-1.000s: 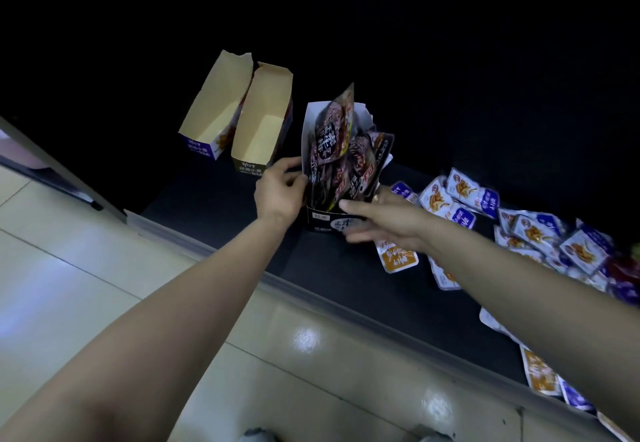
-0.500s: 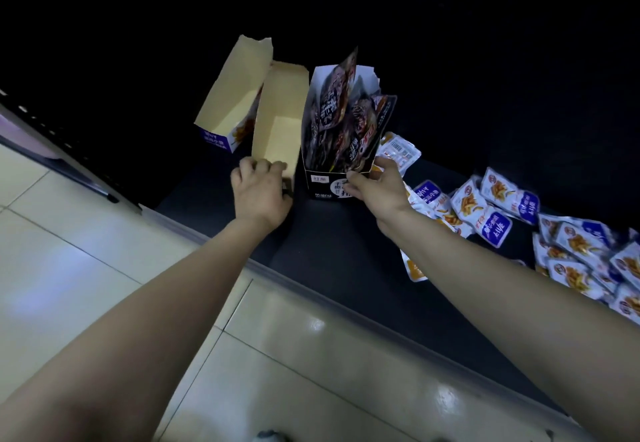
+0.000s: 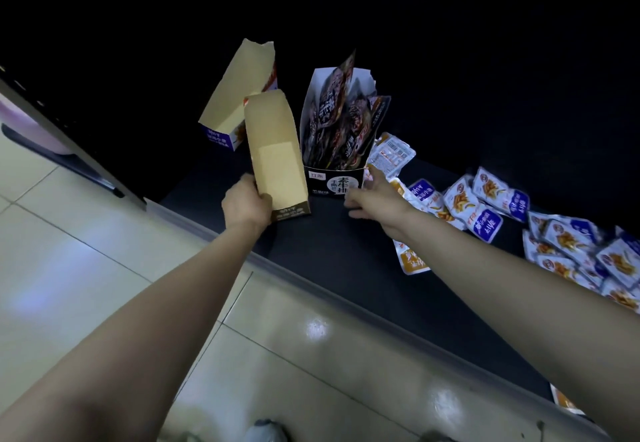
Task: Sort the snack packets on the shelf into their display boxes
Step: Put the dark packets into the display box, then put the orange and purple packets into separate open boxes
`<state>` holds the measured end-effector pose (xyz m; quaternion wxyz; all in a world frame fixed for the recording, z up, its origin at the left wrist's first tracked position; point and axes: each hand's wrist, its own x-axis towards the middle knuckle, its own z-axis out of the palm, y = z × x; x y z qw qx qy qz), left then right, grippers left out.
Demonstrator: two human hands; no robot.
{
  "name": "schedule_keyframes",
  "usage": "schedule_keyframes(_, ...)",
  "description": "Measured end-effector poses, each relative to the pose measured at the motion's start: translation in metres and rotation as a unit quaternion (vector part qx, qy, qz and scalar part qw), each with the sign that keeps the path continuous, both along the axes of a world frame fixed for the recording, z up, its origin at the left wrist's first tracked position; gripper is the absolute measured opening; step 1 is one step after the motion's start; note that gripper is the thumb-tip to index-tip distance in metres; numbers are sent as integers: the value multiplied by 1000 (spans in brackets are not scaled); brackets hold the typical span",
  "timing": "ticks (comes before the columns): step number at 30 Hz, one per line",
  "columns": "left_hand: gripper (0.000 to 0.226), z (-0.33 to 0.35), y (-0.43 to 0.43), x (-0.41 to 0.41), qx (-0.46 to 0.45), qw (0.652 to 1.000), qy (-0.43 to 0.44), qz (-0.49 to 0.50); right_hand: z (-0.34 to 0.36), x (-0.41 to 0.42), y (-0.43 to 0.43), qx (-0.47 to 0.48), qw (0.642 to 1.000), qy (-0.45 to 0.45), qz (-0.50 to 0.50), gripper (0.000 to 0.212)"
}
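Observation:
My left hand (image 3: 246,205) grips the lower left edge of an empty brown display box (image 3: 277,154) with a dark front, tilted near the shelf's front. Behind it leans a second empty box (image 3: 239,95) with a purple front. To the right stands a black display box (image 3: 334,183) stuffed with dark snack packets (image 3: 341,119). My right hand (image 3: 375,199) rests by that box's front right corner, fingers loosely spread and holding nothing. White packets with purple or orange labels (image 3: 485,213) lie scattered across the dark shelf to the right.
The dark shelf (image 3: 346,261) has a pale metal front edge (image 3: 311,285) above a tiled floor (image 3: 86,268). A barcode-side-up packet (image 3: 393,156) leans against the black box. An orange packet (image 3: 412,259) lies beside my right forearm.
My left hand went from the black box to the brown box and pulled it forward toward the shelf edge. My right hand stayed by the black box's front right corner.

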<state>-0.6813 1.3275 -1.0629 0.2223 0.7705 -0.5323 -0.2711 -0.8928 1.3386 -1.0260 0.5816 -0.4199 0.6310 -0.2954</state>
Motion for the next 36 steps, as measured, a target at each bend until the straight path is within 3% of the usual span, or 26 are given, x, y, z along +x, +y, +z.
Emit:
schedule_keyframes(4,20,12,16,0,-38,996,63,56,2,3,8,99,993,22,67,50)
schedule_keyframes(8,25,34,47,3,-69,982,174,7,17,29,15,33,983,-17,179,49)
schedule_keyframes(13,54,42,75,19,-31,977,178,-111,38,50,23,-54,970,-18,236,21)
schedule_keyframes(14,58,43,78,21,-31,978,162,-130,39,46,24,-59,970,-19,234,25)
schedule_keyframes(15,59,45,81,22,-28,977,142,-156,39,38,25,-57,970,-22,235,43)
schedule_keyframes(17,47,48,86,19,-12,967,127,-221,36,19,25,-30,968,-31,247,91)
schedule_keyframes(19,37,49,89,11,-1,952,151,-265,33,-6,27,10,955,-30,295,105)
schedule_keyframes(22,54,52,86,-6,-8,947,183,-263,30,-49,34,107,927,-68,352,79)
schedule_keyframes(24,51,52,81,-20,-12,947,179,-265,27,-75,42,151,920,-86,350,65)
schedule_keyframes(27,41,46,72,-46,-15,944,103,-313,19,-107,52,173,929,-70,319,66)
schedule_keyframes(29,39,39,67,-62,-14,947,54,-317,13,-120,57,168,940,-62,292,66)
schedule_keyframes(32,39,31,59,-78,-24,959,29,-280,5,-125,62,123,960,-25,249,42)
schedule_keyframes(36,40,31,54,-82,-69,970,-31,-231,-2,-122,61,41,976,31,210,39)
